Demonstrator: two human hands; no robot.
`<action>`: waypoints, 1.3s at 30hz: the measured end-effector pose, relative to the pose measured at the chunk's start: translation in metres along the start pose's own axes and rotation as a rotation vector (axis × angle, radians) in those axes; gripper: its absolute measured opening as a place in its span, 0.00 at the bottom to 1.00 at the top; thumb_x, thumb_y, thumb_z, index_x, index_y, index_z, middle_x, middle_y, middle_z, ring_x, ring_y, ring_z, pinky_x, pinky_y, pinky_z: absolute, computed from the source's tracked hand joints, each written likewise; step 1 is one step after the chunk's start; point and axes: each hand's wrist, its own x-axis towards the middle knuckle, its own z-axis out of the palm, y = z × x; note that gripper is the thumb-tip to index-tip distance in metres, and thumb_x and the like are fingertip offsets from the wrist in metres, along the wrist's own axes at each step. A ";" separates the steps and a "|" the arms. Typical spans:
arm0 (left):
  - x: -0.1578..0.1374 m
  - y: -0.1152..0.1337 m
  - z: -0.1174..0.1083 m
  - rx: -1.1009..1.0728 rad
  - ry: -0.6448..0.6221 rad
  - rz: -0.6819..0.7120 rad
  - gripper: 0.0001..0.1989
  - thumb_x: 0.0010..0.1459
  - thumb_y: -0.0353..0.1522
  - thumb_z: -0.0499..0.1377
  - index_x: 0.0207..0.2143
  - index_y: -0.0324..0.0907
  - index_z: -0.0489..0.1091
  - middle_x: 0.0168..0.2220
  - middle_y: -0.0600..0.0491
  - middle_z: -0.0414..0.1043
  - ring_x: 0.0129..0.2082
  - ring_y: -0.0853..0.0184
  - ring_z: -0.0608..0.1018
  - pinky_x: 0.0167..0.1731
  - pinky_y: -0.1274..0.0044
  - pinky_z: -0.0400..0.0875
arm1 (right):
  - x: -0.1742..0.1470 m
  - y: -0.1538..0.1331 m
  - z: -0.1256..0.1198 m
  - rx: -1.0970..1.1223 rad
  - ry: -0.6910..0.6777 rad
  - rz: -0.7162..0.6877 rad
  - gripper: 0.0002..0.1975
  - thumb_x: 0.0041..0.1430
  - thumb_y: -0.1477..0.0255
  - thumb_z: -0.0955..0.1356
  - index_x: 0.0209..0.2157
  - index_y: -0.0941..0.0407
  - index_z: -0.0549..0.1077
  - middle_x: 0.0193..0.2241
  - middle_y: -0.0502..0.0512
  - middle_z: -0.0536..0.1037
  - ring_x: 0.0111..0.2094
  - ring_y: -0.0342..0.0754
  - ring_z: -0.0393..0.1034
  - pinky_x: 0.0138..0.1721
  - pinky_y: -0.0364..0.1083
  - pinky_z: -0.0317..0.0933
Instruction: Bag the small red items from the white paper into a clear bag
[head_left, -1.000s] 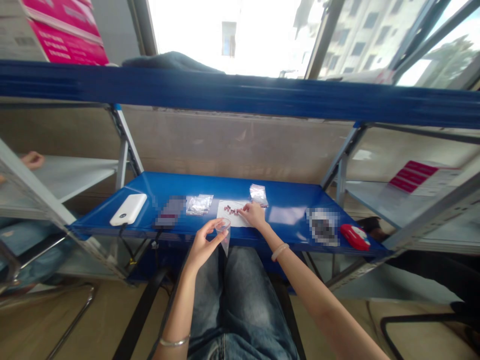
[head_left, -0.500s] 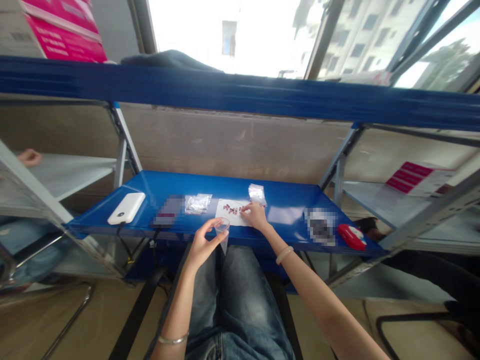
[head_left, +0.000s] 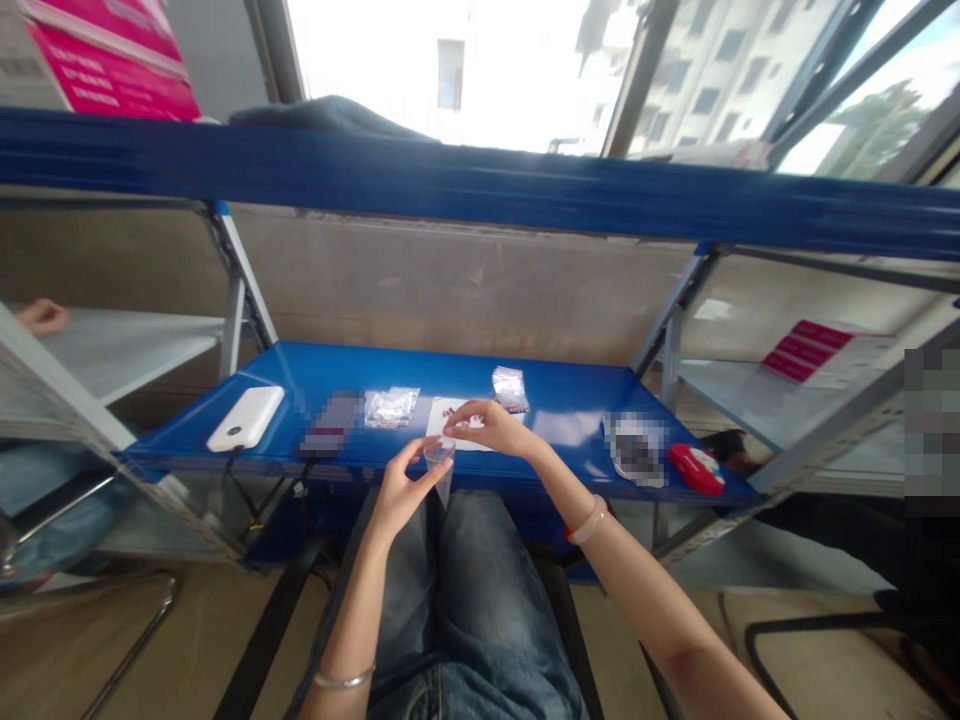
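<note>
Left hand [head_left: 397, 492] pinches the cone [head_left: 443, 486] — long axis near upright, tip down — below the pinched right hand [head_left: 495, 428], whose hold is unclear.

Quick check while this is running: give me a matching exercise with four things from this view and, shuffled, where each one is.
1. Clear plastic cone
2. White power bank
3. Red case
4. White sheet

A. Near the right end of the blue table
B. Beneath the small dark pieces
C. In the left hand
D. Near the left end of the blue table

Pairs: 1-C, 2-D, 3-A, 4-B
</note>
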 end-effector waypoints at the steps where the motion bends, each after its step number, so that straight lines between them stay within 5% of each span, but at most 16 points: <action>1: 0.000 -0.001 -0.001 -0.003 0.005 -0.002 0.20 0.52 0.41 0.61 0.47 0.45 0.69 0.48 0.50 0.74 0.50 0.59 0.73 0.49 0.70 0.62 | 0.003 0.008 0.002 -0.001 0.024 0.027 0.11 0.56 0.65 0.68 0.33 0.56 0.79 0.33 0.53 0.79 0.34 0.45 0.70 0.33 0.42 0.59; 9: 0.000 -0.006 -0.006 0.004 0.044 -0.018 0.20 0.51 0.42 0.62 0.46 0.45 0.70 0.47 0.49 0.74 0.50 0.59 0.73 0.49 0.70 0.62 | 0.022 0.080 0.017 -0.389 0.194 0.406 0.08 0.52 0.67 0.71 0.29 0.58 0.77 0.29 0.56 0.77 0.30 0.47 0.70 0.30 0.42 0.58; 16: 0.000 -0.002 -0.006 -0.004 0.026 -0.014 0.21 0.51 0.42 0.62 0.47 0.46 0.69 0.47 0.50 0.74 0.50 0.60 0.73 0.49 0.70 0.63 | 0.021 0.091 0.046 -0.509 0.233 0.436 0.11 0.52 0.63 0.70 0.31 0.58 0.77 0.33 0.60 0.76 0.37 0.52 0.69 0.36 0.45 0.57; 22: 0.001 -0.003 -0.008 -0.006 0.033 -0.008 0.21 0.51 0.42 0.62 0.47 0.45 0.69 0.48 0.48 0.74 0.50 0.59 0.73 0.49 0.69 0.63 | 0.018 0.095 0.043 -0.466 0.235 0.390 0.06 0.52 0.69 0.70 0.29 0.57 0.78 0.31 0.56 0.77 0.34 0.49 0.70 0.34 0.43 0.57; 27: 0.000 -0.004 -0.005 -0.012 0.027 -0.014 0.22 0.51 0.42 0.62 0.47 0.45 0.69 0.48 0.48 0.74 0.50 0.58 0.73 0.50 0.69 0.63 | 0.015 0.079 0.030 -0.370 0.294 0.312 0.11 0.55 0.64 0.68 0.30 0.57 0.77 0.31 0.56 0.77 0.33 0.46 0.70 0.34 0.42 0.60; 30: 0.000 -0.003 -0.003 -0.016 0.017 -0.016 0.22 0.51 0.42 0.62 0.47 0.45 0.69 0.49 0.48 0.73 0.50 0.58 0.73 0.49 0.68 0.63 | 0.011 0.052 0.018 -0.109 0.307 0.162 0.13 0.55 0.62 0.68 0.29 0.58 0.76 0.31 0.55 0.77 0.31 0.44 0.69 0.32 0.42 0.61; 33: 0.000 -0.002 -0.002 -0.021 0.010 -0.021 0.22 0.51 0.42 0.62 0.47 0.44 0.69 0.49 0.48 0.73 0.51 0.57 0.72 0.49 0.68 0.63 | 0.005 0.019 0.009 0.076 0.240 0.052 0.13 0.52 0.60 0.70 0.28 0.57 0.76 0.31 0.54 0.77 0.29 0.43 0.67 0.30 0.41 0.60; 39: 0.001 -0.001 -0.003 -0.023 0.023 -0.025 0.22 0.50 0.41 0.62 0.47 0.44 0.70 0.49 0.48 0.73 0.50 0.58 0.73 0.49 0.69 0.63 | -0.003 -0.009 0.011 0.023 0.086 -0.044 0.10 0.53 0.63 0.70 0.32 0.55 0.77 0.33 0.53 0.76 0.31 0.43 0.66 0.33 0.42 0.60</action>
